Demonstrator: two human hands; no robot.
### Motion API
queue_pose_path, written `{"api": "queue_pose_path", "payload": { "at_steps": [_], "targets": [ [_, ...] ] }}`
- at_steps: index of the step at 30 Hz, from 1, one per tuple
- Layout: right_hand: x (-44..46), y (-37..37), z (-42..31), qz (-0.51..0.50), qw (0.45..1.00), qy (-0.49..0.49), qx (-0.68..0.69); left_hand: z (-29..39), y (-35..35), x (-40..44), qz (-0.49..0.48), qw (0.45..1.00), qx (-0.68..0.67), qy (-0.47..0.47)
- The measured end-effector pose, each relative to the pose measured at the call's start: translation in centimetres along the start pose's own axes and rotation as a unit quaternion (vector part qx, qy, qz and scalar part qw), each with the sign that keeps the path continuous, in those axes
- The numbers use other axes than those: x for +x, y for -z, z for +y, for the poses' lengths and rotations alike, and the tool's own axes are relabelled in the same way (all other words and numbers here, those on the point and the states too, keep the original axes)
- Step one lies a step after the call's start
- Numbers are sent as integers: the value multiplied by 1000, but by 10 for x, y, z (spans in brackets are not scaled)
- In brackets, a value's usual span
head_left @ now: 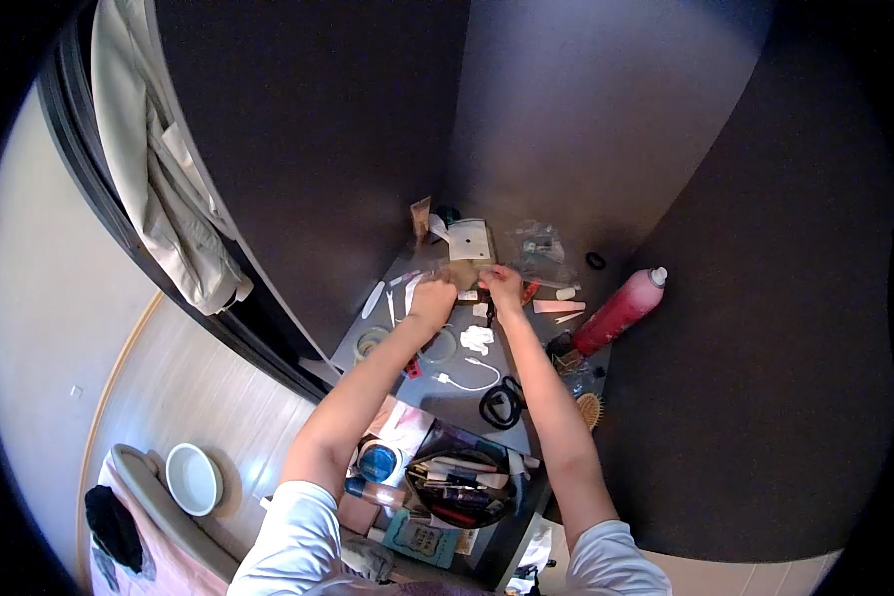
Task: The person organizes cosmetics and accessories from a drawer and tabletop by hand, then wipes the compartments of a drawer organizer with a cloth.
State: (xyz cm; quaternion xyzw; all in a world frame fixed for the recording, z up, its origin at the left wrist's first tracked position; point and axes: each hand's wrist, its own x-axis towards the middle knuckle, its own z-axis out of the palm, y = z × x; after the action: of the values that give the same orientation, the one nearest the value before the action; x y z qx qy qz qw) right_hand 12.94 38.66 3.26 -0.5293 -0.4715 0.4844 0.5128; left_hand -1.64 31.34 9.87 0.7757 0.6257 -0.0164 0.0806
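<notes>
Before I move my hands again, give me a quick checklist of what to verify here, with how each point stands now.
1. Both hands in view: ok, left hand and right hand are close together.
2. Secure grip: cannot tell, the fingertips are too small and blurred.
3. Pink spray can standing: ok.
4. White cable put away: not ok, it lies loose on the grey surface.
5. Makeup bag closed: not ok, it gapes open with its contents showing.

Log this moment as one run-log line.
left hand: at tan item | right hand: beside it | grips: unclear | white cable: between forearms | red spray can: far right
</notes>
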Motion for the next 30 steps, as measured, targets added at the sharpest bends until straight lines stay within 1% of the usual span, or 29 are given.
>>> {"api": "queue_pose_path", "payload": {
  "at_steps": [2,3,5,9,11,12,14,15,17,18,20,22,24,26,27,28,29,30],
  "targets": [
    [1,0,1,10,1000,-18,2,1,-10,-2,114,993,18,-36],
    [0,1,-1,10,1000,-18,2,1,-18,-1,114,993,18,-36],
    [-4,2,-6,-2,1000,-19,-1,-1,-34,4,279,953,53,-110],
    [-8,8,-10,-7,1000,-18,18,1,-35,0,246,963,2,-112],
    [-5,10,-8,-11,998,-53,11,-10,-49,3,368,905,-33,-209],
    [-3,10,-5,-11,998,-52,12,-13,-51,1,368,905,-32,-209],
    [1,11,1,-9,999,-51,13,-19,-55,-2,345,916,-106,-177],
    [-2,12,-5,-10,999,-52,14,-20,-51,-8,345,916,-105,-176],
    [-13,17,-19,-8,998,-61,19,-21,-35,-26,231,957,-158,-78],
    [-11,19,-17,-8,998,-62,20,-23,-30,-30,170,973,-147,-48],
    [-6,22,-12,1,997,-70,-9,-29,-31,-35,155,979,-123,-42],
    [-6,19,-12,-6,998,-70,3,-36,-32,-39,128,989,-74,-29],
    [-4,14,-10,-13,997,-70,17,-41,-36,-42,143,987,-70,-22],
    [4,6,-4,-31,999,-25,-2,-47,-41,-44,157,985,-67,-15],
    [8,3,0,-32,999,-25,-1,-53,-51,-41,188,981,-46,-33],
    [14,-1,6,-8,998,-7,-58,-55,-52,-41,218,974,-24,-51],
    [19,-5,12,17,993,11,-115,-57,-54,-41,217,975,-23,-50],
    [29,-8,25,17,993,11,-114,-57,-53,-41,245,967,-14,-67]
  ]
}}
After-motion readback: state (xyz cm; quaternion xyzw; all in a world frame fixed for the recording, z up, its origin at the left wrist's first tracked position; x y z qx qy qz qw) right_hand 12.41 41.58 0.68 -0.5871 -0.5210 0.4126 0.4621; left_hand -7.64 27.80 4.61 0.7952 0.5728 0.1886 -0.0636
